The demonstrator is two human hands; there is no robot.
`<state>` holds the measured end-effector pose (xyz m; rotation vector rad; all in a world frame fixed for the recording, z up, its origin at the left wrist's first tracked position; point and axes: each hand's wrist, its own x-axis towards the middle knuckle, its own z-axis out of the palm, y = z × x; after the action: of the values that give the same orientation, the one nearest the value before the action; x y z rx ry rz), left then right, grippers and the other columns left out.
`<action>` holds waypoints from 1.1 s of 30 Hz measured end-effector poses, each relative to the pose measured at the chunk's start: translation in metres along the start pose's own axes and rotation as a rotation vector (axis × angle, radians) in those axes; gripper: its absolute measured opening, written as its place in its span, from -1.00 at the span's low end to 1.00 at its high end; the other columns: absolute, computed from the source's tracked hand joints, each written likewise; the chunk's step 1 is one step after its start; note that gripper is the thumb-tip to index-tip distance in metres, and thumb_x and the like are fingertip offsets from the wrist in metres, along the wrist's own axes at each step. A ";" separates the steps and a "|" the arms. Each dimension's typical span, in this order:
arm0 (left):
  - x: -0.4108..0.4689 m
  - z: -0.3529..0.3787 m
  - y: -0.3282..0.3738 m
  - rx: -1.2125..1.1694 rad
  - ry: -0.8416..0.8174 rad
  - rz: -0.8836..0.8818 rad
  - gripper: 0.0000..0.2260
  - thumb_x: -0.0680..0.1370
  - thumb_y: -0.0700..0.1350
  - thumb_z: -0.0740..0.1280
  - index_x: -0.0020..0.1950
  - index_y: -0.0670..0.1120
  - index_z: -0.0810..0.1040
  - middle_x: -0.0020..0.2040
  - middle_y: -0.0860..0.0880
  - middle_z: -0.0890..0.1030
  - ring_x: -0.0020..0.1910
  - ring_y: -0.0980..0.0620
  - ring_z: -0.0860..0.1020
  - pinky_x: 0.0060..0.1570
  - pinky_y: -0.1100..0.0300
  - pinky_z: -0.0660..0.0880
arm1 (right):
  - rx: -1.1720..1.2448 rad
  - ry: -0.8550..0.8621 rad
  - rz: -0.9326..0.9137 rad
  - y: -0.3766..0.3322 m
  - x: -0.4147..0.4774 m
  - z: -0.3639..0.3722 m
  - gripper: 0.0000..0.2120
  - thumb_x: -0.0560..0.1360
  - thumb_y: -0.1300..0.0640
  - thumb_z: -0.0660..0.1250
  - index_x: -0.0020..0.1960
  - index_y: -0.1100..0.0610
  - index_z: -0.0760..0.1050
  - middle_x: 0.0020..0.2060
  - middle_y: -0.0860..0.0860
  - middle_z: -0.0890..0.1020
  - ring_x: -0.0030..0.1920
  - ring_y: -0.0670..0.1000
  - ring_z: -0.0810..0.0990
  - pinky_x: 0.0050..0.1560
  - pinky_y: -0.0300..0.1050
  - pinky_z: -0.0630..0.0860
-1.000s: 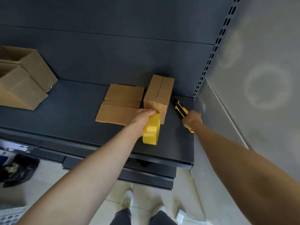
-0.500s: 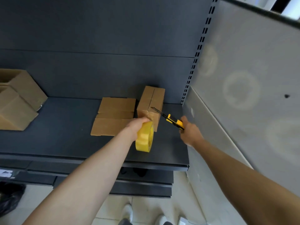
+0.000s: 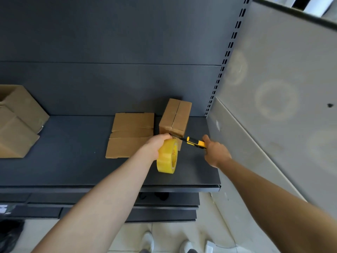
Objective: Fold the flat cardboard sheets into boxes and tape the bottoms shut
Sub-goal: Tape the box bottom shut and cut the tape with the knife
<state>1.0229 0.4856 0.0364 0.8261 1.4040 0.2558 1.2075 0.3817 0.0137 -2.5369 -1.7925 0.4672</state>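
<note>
One box, one flat stack, open shelf leftward to two edge boxes; left hand round tape roll, right hand round knife.

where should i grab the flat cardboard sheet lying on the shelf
Probably its near left corner, coming from the front left. The flat brown cardboard sheet lies flat on the dark shelf, so only edges offer a pinch; its right side is crowded by the folded brown cardboard box and the left hand.

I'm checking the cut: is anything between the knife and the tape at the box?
Nothing visible. The right hand holds the knife, its blade tip at the box corner, beside the left hand gripping the tape roll.
</note>
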 end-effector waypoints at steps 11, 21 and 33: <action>0.003 -0.005 0.014 0.060 -0.016 -0.005 -0.79 0.43 -0.03 0.45 -0.09 -0.11 0.52 -0.14 -0.13 0.58 -0.18 -0.10 0.56 -0.14 0.04 0.53 | -0.111 0.007 0.089 -0.016 0.014 0.000 -0.66 0.45 0.38 0.23 0.12 0.11 0.23 -0.22 0.02 0.41 -0.23 0.10 0.46 -0.14 -0.06 0.35; 0.003 -0.026 0.002 0.248 -0.150 -0.041 -0.82 0.45 -0.04 0.45 -0.04 -0.07 0.55 -0.12 -0.13 0.60 -0.19 -0.09 0.59 -0.33 0.12 0.51 | -0.108 -0.343 0.230 -0.001 0.009 0.020 -0.64 0.50 0.21 0.19 0.29 0.16 0.34 0.16 0.15 0.48 0.23 0.20 0.40 0.20 0.14 0.42; -0.001 -0.017 -0.008 0.233 -0.188 0.077 -0.97 0.52 -0.15 0.38 -0.07 -0.05 0.55 -0.07 -0.12 0.58 -0.11 -0.08 0.57 -0.18 0.09 0.53 | 0.074 0.006 0.214 -0.028 0.004 0.012 -0.72 0.56 0.10 0.21 0.22 0.19 0.42 0.14 0.18 0.50 0.12 0.18 0.46 0.07 -0.01 0.43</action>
<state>1.0040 0.4852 0.0329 1.0693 1.2413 0.0711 1.1804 0.3933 0.0061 -2.6873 -1.4782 0.5174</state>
